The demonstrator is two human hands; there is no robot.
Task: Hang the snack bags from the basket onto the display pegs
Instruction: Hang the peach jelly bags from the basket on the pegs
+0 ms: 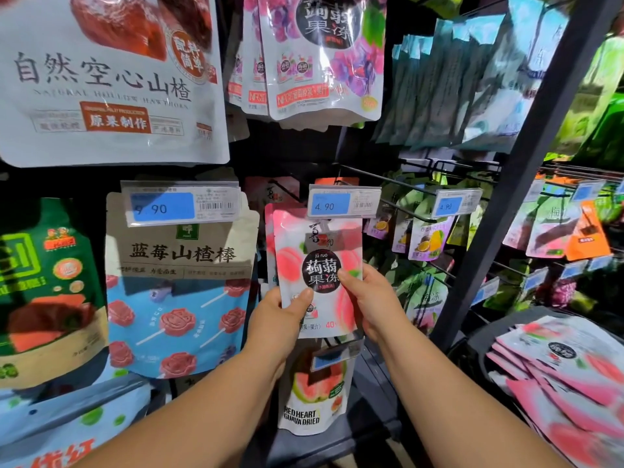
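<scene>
Now | left hand [282, 312] pinches peach bag [319, 265] | right hand [369, 298] grips it

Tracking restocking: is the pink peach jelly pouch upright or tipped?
Upright. Left hand and right hand grip the pink peach jelly pouch, top upward.

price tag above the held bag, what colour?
Blue panel on the price tag, reading 4.90; head view.

Left price tag [162, 208]: 9.90. Middle price tag [329, 206]: 4.90. Pink bag [319, 241]: "ju ruo". Bottom bag [314, 403]: RED HEART GUAVA DRIED.
</scene>
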